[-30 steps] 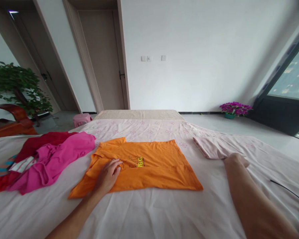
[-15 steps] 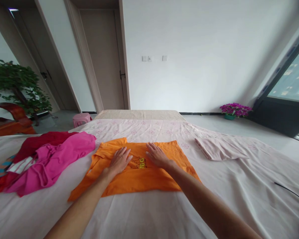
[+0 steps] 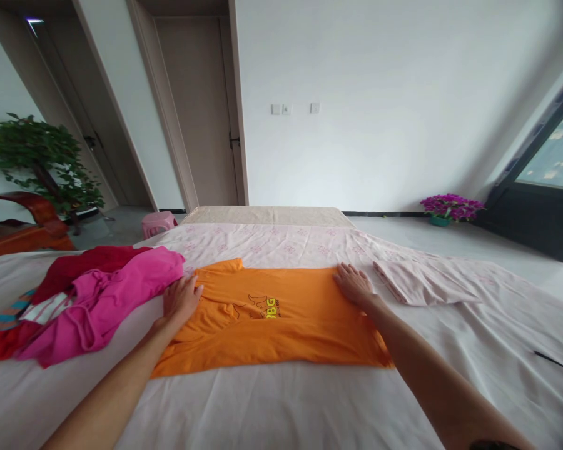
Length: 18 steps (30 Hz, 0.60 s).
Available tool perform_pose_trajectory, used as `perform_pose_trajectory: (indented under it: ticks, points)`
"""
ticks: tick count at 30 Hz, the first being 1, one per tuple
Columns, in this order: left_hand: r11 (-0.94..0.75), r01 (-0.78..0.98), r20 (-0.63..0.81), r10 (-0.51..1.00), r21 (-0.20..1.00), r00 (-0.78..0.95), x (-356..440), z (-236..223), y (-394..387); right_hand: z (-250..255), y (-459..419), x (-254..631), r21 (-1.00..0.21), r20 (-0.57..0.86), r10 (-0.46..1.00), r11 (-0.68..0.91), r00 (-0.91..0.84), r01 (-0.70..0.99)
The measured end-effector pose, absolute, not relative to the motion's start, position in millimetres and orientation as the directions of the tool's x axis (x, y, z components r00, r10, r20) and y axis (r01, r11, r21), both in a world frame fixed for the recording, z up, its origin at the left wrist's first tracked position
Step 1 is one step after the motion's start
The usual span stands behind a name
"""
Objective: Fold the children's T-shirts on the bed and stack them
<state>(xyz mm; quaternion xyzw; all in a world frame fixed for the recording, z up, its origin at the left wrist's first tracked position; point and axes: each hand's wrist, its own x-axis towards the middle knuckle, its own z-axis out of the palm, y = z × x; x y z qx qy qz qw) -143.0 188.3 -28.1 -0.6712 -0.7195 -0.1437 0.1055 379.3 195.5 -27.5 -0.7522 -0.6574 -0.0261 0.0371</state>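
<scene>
White sheet (image 3: 263,409) before pale wall (image 3: 380,94), left hand (image 3: 181,299), right hand (image 3: 355,285) open, empty, on orange shirt (image 3: 304,337)

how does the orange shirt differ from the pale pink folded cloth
The orange shirt is bright and bears a yellow and black print; the pale pink cloth shows no such lettering. The shirt is spread broadly between both hands, while the cloth lies folded smaller, off to the right. Both rest on the bed cover.
</scene>
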Motion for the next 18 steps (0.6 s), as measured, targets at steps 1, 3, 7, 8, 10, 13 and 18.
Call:
perform_pose_trajectory:
  ticks: [1,3,7,8,10,13,18]
  points:
    - [0.036,0.997,0.384,0.921,0.072,-0.061,-139,-24,188,-26,196,378,-0.025,0.124,0.982,-0.141,0.143,0.990]
    - [-0.124,0.987,0.412,0.908,0.100,0.072,-125,-17,185,-21,199,371,-0.042,0.184,0.969,-0.160,0.165,0.986]
    - [-0.348,0.902,0.388,0.891,0.254,0.235,-88,-9,177,-14,205,357,-0.077,0.203,0.966,-0.150,0.163,0.986]
    - [-0.361,0.892,0.411,0.882,0.272,0.231,-81,-11,175,-14,207,355,-0.074,0.206,0.968,-0.132,0.145,0.988]
    - [-0.393,0.880,0.470,0.850,0.266,0.238,-72,-16,172,-14,211,355,-0.048,0.236,0.965,-0.106,0.114,0.993]
    - [-0.397,0.894,0.502,0.828,0.208,0.251,-73,-28,173,-15,215,364,-0.005,0.288,0.948,-0.142,0.137,0.990]
    - [-0.294,0.951,0.304,0.919,0.100,0.252,-77,-38,176,-10,220,378,0.016,0.279,0.945,-0.181,0.169,0.983]
